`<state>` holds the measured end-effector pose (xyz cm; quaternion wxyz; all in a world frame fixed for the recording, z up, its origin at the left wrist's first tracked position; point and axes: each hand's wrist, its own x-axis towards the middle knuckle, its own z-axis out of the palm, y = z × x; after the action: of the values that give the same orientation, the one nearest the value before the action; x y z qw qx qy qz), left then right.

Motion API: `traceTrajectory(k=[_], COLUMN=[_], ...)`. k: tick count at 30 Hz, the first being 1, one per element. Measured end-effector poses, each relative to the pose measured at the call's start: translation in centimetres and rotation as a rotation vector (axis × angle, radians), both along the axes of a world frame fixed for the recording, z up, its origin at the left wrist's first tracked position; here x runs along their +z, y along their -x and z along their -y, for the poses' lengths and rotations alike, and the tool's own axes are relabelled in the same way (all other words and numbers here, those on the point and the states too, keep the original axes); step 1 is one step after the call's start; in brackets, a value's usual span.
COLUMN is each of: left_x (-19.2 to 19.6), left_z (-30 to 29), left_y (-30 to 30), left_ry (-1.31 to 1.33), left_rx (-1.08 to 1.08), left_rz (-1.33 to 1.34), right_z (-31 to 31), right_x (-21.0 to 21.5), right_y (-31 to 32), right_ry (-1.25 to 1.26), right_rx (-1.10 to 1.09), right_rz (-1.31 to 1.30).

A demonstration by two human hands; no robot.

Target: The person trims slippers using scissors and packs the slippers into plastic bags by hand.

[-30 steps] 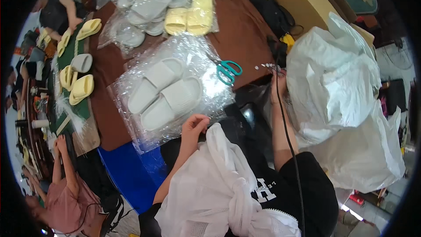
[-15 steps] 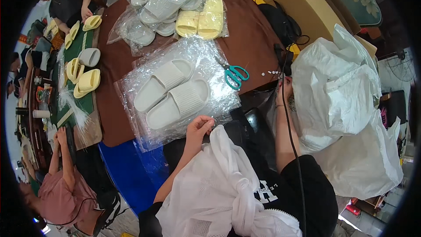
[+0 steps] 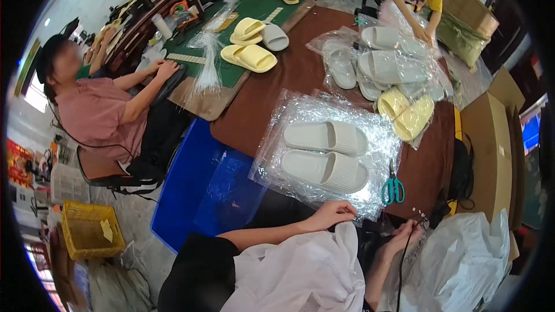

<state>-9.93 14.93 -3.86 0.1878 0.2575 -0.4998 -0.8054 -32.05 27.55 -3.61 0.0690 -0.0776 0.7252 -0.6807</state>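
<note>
A pair of light grey slide slippers (image 3: pixel 326 153) lies on a stack of clear plastic bags (image 3: pixel 270 159) in front of me. My left hand (image 3: pixel 332 215) is at the near edge of the bags, thumb and fingers pinched together; whatever they hold is too small to make out. My right hand (image 3: pixel 400 240) is low at the table's near edge, palm partly up and fingers bent in. A black cable (image 3: pixel 404 254) crosses in front of its fingertips, so its grip is partly hidden. Between the hands and the slippers lie teal-handled scissors (image 3: pixel 393 189) and some small white bits (image 3: pixel 421 214).
Bagged grey slippers (image 3: pixel 393 66) and yellow slippers (image 3: pixel 406 112) pile up at the far right. Loose yellow slippers (image 3: pixel 254 58) lie on a green mat beside white strands (image 3: pixel 208 72). A blue bin (image 3: pixel 179 196), a cardboard box (image 3: pixel 491 144) and a white sack (image 3: pixel 457 260) flank me. Co-workers sit around.
My view has swung to the left, so the table appears turned and further right. My right hand has drawn back slightly from the white bits. The left stays pinched by the bags.
</note>
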Motion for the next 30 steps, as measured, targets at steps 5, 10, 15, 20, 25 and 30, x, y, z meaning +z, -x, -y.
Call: traceTrajectory(k=[5,10,15,20,25,30], left_x=[3.4,7.0,8.8,6.2,-1.7,-0.7], left_z=[-0.2,2.4,6.0,6.7,4.4,6.3], left_y=[0.1,-4.2,-16.0,-28.0,-34.4,-28.9], left_ry=[0.300,0.019,0.318,0.438,0.912,0.933], left_rx=[-0.182,0.121,0.756,1.187,0.861,0.730], left_rz=[0.091,0.074,0.204,0.626,1.140,1.147], right_z=[4.7,9.2,12.0,11.3,9.4,9.5], right_x=[7.0,9.5,10.8,6.6,2.6,0.6], right_y=[-10.2,-12.0,-12.9,-10.2,-6.1,-3.2], right_ry=[0.194,0.288,0.238,0.155,0.067,-0.278], right_rx=[0.537,0.725,0.844,0.787,0.698,0.495], right_rz=[0.193,0.270,0.167,0.167,0.043,-0.497])
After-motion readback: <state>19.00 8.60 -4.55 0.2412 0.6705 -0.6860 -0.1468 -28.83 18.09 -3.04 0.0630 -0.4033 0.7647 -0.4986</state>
